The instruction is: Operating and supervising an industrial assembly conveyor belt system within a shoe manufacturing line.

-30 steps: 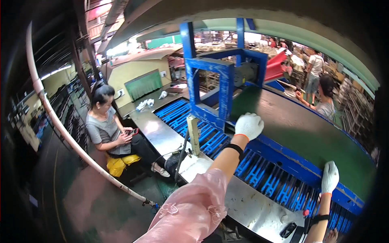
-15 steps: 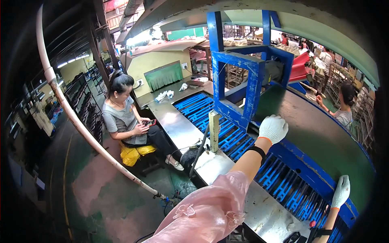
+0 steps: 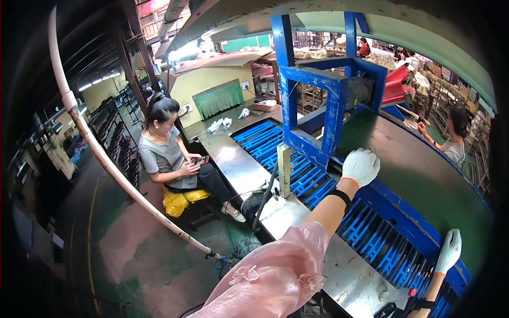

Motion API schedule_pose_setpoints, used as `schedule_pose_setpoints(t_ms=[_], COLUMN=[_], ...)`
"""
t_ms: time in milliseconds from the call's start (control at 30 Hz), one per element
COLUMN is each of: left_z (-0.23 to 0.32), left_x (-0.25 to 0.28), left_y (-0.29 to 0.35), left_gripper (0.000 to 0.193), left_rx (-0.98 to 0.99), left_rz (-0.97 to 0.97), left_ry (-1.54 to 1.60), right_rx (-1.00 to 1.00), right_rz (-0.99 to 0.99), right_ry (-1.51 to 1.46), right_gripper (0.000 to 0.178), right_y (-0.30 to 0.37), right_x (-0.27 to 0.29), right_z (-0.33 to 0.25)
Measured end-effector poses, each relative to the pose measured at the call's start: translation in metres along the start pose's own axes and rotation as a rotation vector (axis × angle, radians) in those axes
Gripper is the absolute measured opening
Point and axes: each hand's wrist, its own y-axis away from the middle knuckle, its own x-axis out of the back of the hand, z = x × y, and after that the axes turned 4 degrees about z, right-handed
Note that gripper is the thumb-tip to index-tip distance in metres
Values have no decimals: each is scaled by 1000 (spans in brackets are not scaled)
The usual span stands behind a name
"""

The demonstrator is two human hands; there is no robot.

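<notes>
My left hand (image 3: 360, 166), in a white knitted glove with an orange cuff edge, rests at the near edge of a wide dark green conveyor belt (image 3: 411, 175). Its fingers are loosely bent, apparently holding nothing. Farther right along the same edge lies my right hand (image 3: 449, 251), gloved alike, with its fingers stretched out over the belt's border. No held object shows in it. Beneath the belt's blue side frame (image 3: 395, 209) runs a lower bed of blue slatted rollers (image 3: 366, 228). Both wrists wear black bands, and a sheer pink sleeve covers my left arm.
A blue steel frame (image 3: 334, 116) with a motor stands beyond my left hand. A seated person (image 3: 167, 148) holds a phone at left. A metal ledge (image 3: 344, 265) borders the rollers, with a short post (image 3: 283, 169) and cables. A pale pipe (image 3: 122, 180) slants across the left.
The surroundings sit slightly more to the right and lower in the picture. Both hands keep their places at the belt edge.
</notes>
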Motion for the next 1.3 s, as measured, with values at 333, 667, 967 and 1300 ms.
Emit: schedule_pose_setpoints(t_ms=[333,667,967,1300], left_z=[-5,-2,5,7], left_x=[12,0,-5,8], left_y=[-6,-6,-7,-9], left_gripper=[35,27,27,28], left_rx=[-8,-84,-63,-5], left_rz=[-170,-37,-73,-176], left_ry=[-98,-58,-34,-56], right_rx=[-44,-47,-86,-164], right_rz=[-11,37,11,-196], right_ry=[43,106,116,138], right_gripper=[13,12,14,24], right_y=[-8,-9,-9,-20], right_x=[9,13,17,19], right_z=[-50,-37,-33,-34])
